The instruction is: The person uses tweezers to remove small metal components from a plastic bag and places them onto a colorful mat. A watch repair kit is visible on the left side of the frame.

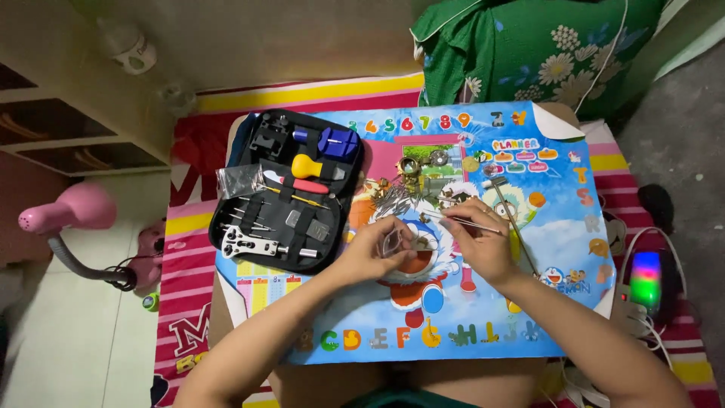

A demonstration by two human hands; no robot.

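Left hand (371,253) pinches small clear bag (393,242) at mat (559,302) centre. Right hand (483,245) grips tweezers (462,221), tips by bag mouth. Step looks like handling tiny parts; next needs steady tips. Tool case (287,189) open at mat's left edge; loose parts (411,177) near far edge.

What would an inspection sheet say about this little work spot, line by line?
Surface: small table under a colourful cartoon poster mat, its top right corner curled.
Job's things: thin metal tool; small clear piece, too small to identify.
Clutter: open black tool case; pile of small metal parts; small hammer; clear plastic bag.
Hands: left hand pinches the clear piece; right hand holds the thin tool.
Cables: white cords by a glowing power strip.
Surroundings: pink desk lamp, striped red blanket, green floral cloth.
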